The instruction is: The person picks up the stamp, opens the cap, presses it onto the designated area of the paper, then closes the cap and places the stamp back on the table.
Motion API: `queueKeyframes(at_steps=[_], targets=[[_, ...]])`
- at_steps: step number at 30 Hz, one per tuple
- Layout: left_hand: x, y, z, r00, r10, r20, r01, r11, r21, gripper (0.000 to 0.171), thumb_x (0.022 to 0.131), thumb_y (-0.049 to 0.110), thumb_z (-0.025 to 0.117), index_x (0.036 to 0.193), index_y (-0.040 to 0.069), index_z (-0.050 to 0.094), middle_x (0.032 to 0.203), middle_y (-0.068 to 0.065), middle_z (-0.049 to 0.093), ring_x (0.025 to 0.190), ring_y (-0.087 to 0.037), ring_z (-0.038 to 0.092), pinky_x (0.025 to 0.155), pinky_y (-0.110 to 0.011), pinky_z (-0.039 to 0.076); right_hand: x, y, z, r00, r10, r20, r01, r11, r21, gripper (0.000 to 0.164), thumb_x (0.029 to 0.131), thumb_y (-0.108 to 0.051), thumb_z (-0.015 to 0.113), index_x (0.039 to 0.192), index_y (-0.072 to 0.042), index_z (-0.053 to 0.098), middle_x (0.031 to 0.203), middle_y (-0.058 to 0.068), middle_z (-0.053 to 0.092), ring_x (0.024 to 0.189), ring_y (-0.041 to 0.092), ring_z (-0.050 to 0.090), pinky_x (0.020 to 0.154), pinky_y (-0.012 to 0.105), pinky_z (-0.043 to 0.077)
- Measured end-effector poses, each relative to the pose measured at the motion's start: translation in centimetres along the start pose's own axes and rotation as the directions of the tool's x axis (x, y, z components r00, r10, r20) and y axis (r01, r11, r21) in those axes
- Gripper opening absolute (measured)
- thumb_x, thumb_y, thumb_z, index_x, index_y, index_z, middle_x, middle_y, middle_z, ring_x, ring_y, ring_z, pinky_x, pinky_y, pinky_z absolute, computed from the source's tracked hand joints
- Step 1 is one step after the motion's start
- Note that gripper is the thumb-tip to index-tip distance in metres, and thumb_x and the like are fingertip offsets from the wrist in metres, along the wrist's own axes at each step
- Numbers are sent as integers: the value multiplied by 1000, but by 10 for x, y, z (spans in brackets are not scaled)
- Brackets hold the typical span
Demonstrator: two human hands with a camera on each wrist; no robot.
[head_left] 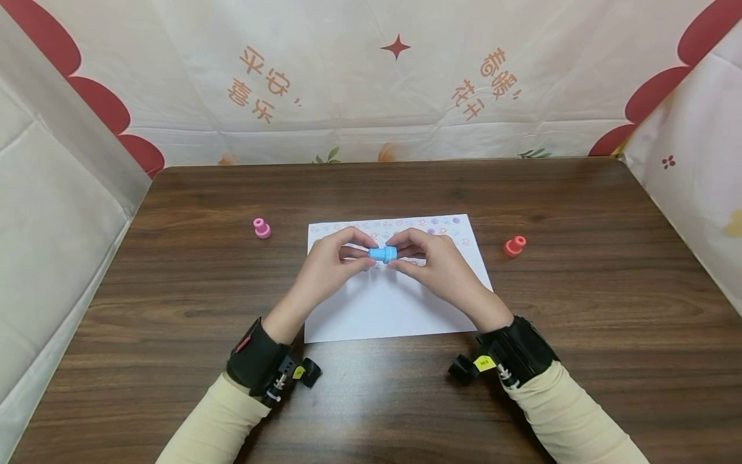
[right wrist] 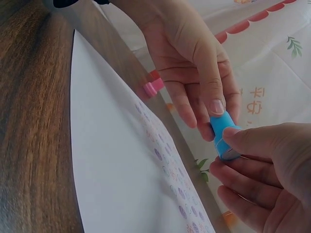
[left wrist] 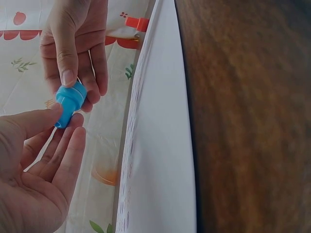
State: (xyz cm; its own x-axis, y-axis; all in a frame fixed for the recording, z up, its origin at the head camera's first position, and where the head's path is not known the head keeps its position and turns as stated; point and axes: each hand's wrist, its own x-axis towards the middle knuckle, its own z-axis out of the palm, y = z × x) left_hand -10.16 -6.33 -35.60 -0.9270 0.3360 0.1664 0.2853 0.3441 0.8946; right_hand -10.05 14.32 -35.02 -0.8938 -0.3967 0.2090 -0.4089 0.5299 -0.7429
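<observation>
Both hands hold one small blue stamp [head_left: 383,254] sideways above a sheet of white paper [head_left: 371,316]. My left hand [head_left: 333,261] pinches its narrow handle end between thumb and fingers. At the wider, capped end, my right hand [head_left: 431,261] pinches it the same way. In the left wrist view the blue stamp [left wrist: 71,99] shows its narrow stem and broad ringed end. The right wrist view has the blue stamp [right wrist: 224,136] between both thumbs. Rows of small purple, red and blue prints [right wrist: 163,145] cover the far part of the paper.
A pink stamp [head_left: 262,228] stands on the brown wooden table [head_left: 174,309] left of the paper. To the right of the sheet is a red stamp [head_left: 514,246]. A patterned white cloth [head_left: 348,84] hangs behind the table's far edge.
</observation>
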Motion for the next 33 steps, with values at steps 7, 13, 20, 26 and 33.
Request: queueKeyframes(at_steps=[7, 13, 20, 26, 33], targets=[[0, 0, 0, 1000, -1, -3, 1, 1000, 12, 20, 82, 1, 72, 101, 3, 65, 104, -11, 69, 91, -18, 70, 81, -41, 60, 0, 1, 0, 1000, -1, -10, 1, 1000, -8, 26, 82, -12, 74, 106, -5, 65, 100, 9, 72, 89, 14, 68, 85, 43, 58], [0, 0, 1, 1000, 2, -9, -2, 1000, 14, 19, 83, 1, 72, 100, 4, 65, 105, -11, 69, 91, -18, 70, 81, -41, 60, 0, 1, 0, 1000, 3, -17, -3, 1000, -9, 25, 82, -12, 74, 105, -5, 66, 100, 9, 72, 88, 14, 69, 85, 42, 58], [1, 0, 1, 999, 17, -28, -17, 1000, -5, 18, 83, 0, 71, 99, 3, 65, 104, -12, 69, 88, -16, 70, 80, -41, 60, -1, 1, -1, 999, -25, -40, 25, 1000, -6, 26, 81, -12, 75, 105, -5, 67, 99, 8, 73, 87, 13, 69, 85, 40, 58], [1, 2, 0, 999, 27, -47, -28, 1000, -3, 18, 83, 0, 71, 99, 2, 65, 103, -12, 70, 88, -16, 70, 78, -39, 61, -1, -1, -3, 997, -49, -61, 49, 999, -8, 26, 80, -12, 76, 104, -5, 67, 99, 9, 74, 86, 13, 69, 85, 40, 58], [1, 5, -1, 998, 16, -60, -17, 1000, -9, 19, 82, 2, 72, 100, 4, 66, 104, -12, 70, 89, -16, 70, 77, -40, 61, 0, -3, -5, 996, -52, -79, 50, 999, -19, 26, 79, -10, 77, 104, -4, 68, 98, 9, 74, 87, 13, 69, 85, 40, 59]])
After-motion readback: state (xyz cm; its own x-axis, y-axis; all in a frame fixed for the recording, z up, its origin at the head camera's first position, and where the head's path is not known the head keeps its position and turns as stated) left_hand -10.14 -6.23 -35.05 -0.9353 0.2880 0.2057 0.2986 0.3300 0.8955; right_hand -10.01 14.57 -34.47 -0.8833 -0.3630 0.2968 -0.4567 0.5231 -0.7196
